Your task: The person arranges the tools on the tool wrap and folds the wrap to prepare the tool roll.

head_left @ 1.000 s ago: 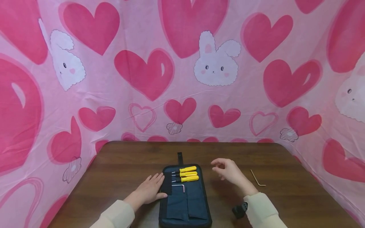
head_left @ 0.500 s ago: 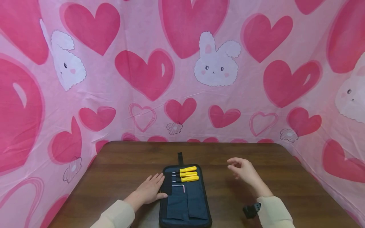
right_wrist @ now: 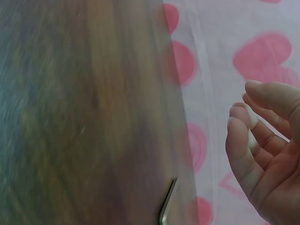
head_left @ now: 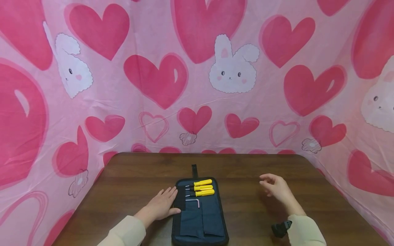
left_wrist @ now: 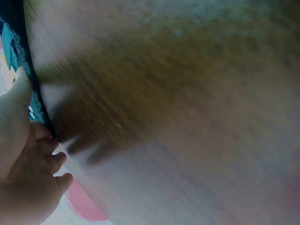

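An unrolled dark blue tool pouch (head_left: 212, 222) lies on the table. Three yellow-handled screwdrivers (head_left: 204, 188) sit under the elastic band on its upper half, and below them a silver hex key (head_left: 198, 203). My left hand (head_left: 160, 205) rests with outstretched fingers on the pouch's left edge. Over the table to the right, my right hand (head_left: 278, 188) hovers with loosely bent fingers and holds nothing. In the right wrist view a bent metal hex key (right_wrist: 168, 202) lies on the table, apart from that hand; in the head view the hand and arm hide it.
The brown wooden table (head_left: 138, 174) ends at a pink curtain (head_left: 197, 99) printed with hearts and rabbits. A black closure strap (head_left: 194, 171) sticks out from the pouch's far end. A black wrist camera (head_left: 280, 229) is worn at the right sleeve.
My right hand has moved steadily right, away from the pouch, and now covers the loose hex key in the head view. The left hand and pouch have stayed in place.
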`<state>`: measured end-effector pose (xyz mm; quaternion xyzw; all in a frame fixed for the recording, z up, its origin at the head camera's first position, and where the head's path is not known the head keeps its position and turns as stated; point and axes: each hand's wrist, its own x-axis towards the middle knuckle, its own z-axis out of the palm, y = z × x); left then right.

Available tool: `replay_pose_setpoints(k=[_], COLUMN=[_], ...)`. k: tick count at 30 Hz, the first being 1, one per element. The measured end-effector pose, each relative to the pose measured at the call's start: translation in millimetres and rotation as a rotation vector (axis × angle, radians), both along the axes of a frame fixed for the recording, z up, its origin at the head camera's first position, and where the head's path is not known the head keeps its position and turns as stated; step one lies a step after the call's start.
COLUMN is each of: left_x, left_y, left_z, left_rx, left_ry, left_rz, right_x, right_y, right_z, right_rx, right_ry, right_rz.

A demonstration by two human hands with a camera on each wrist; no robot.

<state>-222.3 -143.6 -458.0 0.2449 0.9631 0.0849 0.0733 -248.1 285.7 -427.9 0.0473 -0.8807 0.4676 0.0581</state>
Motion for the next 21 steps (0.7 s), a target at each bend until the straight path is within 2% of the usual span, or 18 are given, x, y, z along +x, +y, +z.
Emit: replay_pose_setpoints(k=[10, 21], left_x=[-0.4, -2.1], left_y=[0.0, -2.2], left_z=[0.3, -3.7], left_rx=[-0.012, 0.008], left_ry=[0.004, 0.012], left_rz=[-0.006, -0.019], right_x=[2.5, 5.9], right_y=[24, 43], right_z=[-12.1, -21.4], right_rx=[-0.001, 0.075], right_ry=[-0.033, -0.071], right_rz=[-0.07, -0.111])
